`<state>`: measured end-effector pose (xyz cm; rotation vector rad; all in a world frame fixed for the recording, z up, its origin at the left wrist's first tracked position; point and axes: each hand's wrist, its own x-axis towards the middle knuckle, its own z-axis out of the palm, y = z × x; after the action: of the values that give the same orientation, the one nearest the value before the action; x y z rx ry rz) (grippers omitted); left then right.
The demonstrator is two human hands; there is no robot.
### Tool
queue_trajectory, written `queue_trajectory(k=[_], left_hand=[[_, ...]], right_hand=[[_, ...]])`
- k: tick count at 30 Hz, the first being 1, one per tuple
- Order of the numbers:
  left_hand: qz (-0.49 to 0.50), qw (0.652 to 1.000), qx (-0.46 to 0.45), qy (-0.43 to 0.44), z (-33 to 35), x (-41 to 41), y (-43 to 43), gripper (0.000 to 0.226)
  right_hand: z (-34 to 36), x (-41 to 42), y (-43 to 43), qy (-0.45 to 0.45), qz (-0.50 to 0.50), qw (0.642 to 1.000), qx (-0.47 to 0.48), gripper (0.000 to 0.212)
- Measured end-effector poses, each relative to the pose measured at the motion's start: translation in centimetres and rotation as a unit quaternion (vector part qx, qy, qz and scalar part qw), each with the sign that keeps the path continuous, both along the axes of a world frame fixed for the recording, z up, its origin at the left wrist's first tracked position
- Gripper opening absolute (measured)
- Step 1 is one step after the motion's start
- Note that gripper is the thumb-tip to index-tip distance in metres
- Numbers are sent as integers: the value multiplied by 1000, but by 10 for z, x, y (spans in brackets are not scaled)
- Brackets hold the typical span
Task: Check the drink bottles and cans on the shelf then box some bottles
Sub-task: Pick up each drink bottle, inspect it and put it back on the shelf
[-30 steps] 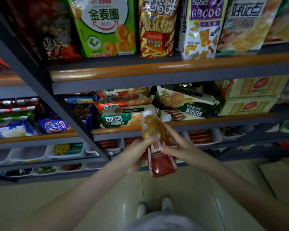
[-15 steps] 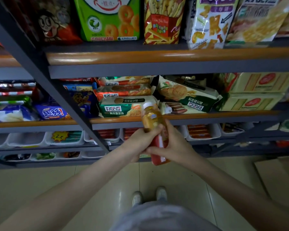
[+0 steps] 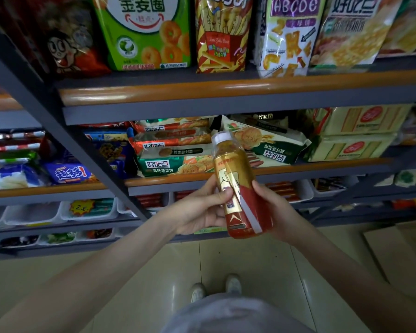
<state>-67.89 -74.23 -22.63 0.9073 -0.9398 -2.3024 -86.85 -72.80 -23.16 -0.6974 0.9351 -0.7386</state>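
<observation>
Both hands are on the drink bottle (image 3: 238, 186), held up in front of the snack shelf (image 3: 226, 90), white cap tilted up and away. Left hand (image 3: 199, 210) grips its side, thumb pressed across the gold-and-red label. Right hand (image 3: 277, 212) wraps the lower body from the other side. Biscuit packs (image 3: 175, 162) sit stacked just behind it.

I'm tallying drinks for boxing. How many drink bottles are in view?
1. The drink bottle is gripped by the left hand and right hand, cap up, in front of the biscuit shelf. No other shows; more may be hidden or out of frame.
</observation>
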Motion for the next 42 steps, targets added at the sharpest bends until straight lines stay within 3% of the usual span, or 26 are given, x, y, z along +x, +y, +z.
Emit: queue_trajectory(k=[2, 5, 7, 10, 15, 19, 22, 26, 31, 34, 37, 39, 42], left_hand=[[5, 998, -30, -47, 4, -3, 1, 94], [10, 975, -129, -180, 10, -7, -2, 82], [-16, 933, -236, -273, 10, -9, -4, 85], [-53, 839, -351, -413, 10, -12, 0, 90], [-47, 800, -391, -453, 9, -10, 3, 92], [-19, 803, -402, -439, 27, -8, -5, 84], [25, 801, -412, -434, 59, -2, -17, 91], [57, 788, -454, -411, 114, 4, -30, 89], [83, 681, -575, -445, 189, 9, -23, 69], [99, 650, -635, -406, 227, 13, -15, 64], [157, 650, -675, -310, 266, 18, -13, 56], [222, 607, -717, -262, 294, 24, -20, 43], [325, 471, -773, -273, 334, 37, -36, 30]], right_hand=[[2, -5, -3, 100, 1, 995, -20, 73], [6, -10, -10, 165, -3, 982, -93, 67], [15, -10, -17, 176, -51, 972, -149, 56], [32, -12, -24, 207, -101, 954, -193, 45], [37, -16, -19, 229, -87, 944, -223, 48], [45, -13, -9, 241, -13, 933, -265, 96], [58, -3, 0, 325, 19, 869, -372, 113], [100, 3, -7, 320, -18, 822, -471, 112], [156, 11, -14, 286, -46, 780, -555, 109], [195, 14, -16, 281, -103, 711, -637, 114], [239, 16, -18, 276, -178, 631, -703, 116], [275, 19, -25, 268, -253, 558, -743, 115], [331, 25, -49, 212, -340, 492, -773, 108]])
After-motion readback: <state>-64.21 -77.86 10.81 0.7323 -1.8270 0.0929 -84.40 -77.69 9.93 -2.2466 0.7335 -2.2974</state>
